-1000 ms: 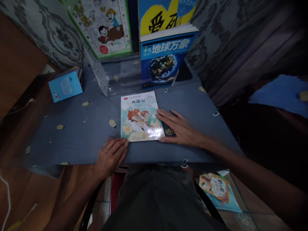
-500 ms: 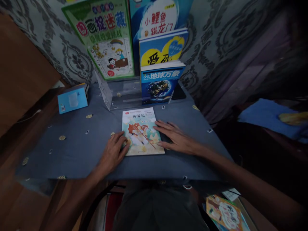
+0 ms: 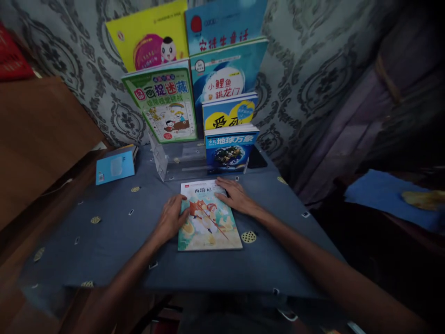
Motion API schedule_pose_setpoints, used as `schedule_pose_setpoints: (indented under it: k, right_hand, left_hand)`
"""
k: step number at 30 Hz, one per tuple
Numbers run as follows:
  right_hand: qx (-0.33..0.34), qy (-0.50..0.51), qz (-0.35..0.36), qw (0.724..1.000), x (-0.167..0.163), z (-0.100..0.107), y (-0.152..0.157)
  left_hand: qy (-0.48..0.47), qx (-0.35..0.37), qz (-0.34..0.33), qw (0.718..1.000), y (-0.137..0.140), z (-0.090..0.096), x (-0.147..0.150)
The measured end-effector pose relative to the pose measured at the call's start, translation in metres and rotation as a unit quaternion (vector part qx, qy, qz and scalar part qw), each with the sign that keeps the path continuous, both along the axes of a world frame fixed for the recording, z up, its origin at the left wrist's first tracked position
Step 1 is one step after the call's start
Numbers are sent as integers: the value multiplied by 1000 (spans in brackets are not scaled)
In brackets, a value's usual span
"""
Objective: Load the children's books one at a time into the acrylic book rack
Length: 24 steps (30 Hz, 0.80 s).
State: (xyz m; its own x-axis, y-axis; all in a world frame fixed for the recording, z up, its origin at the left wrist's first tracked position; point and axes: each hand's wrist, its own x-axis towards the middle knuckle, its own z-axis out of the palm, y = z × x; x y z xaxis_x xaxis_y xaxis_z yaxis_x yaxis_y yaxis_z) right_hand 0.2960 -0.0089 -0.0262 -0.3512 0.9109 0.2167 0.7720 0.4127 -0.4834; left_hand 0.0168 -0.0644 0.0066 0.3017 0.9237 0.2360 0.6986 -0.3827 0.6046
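White-and-teal book [image 3: 210, 229] lay flat on the bench [image 3: 111, 243], between both hands, long axis pointing away from the person. Left hand [image 3: 173, 215], thumb and fingers apart, met its left edge; right hand [image 3: 233, 195], loosely spread, covered the far-right corner.

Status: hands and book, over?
Left hand at left edge of 西游记 book, right hand at upper-right corner. Book flat, cover up. Transparent bookstand behind.

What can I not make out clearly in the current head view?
Head view:
Flat book: upper-right cover hidden by the right hand.
Dark flat object: left part hidden behind the Earth book.
Red object: cut off by the left edge.
Yellow thing on the blue cloth: blurred.
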Motion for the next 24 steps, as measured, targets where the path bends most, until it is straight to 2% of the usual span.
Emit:
schedule_pose_setpoints:
  k: [2, 4, 8, 11, 13, 17, 21, 24]
  right_hand:
    - [5, 3, -3, 1000, -1, -1, -2]
    - [10, -2, -4, 1000, -3, -1, -5]
    - [27, -25, -9, 999, -7, 0, -12]
    - [27, -40, -13, 999, -10, 3, -16]
    - [16, -50, -14, 999, -12, 4, -18]
    - [10, -45, -5, 999, -13, 1, -19]
    - [14, -9, -23, 1000, -11, -6, -20]
    - [11, 46, -40, 998, -10, -10, -22]
  left_hand:
    - [-83, -44, 40, 995, 10, 0, 3]
    - [-208, -102, 77, 970, 20, 2, 6]
    - [-437, -217, 157, 859, 30, 13, 5]
    - [-503, -274, 196, 796, 32, 19, 1]
    - [-511, -310, 184, 780, 32, 18, 0]
    - [-493, -410, 97, 761, 28, 7, 9]
    - [-532, -398, 41, 746, 27, -1, 19]
    - [-565, -371, -3, 737, 26, 1, 21]
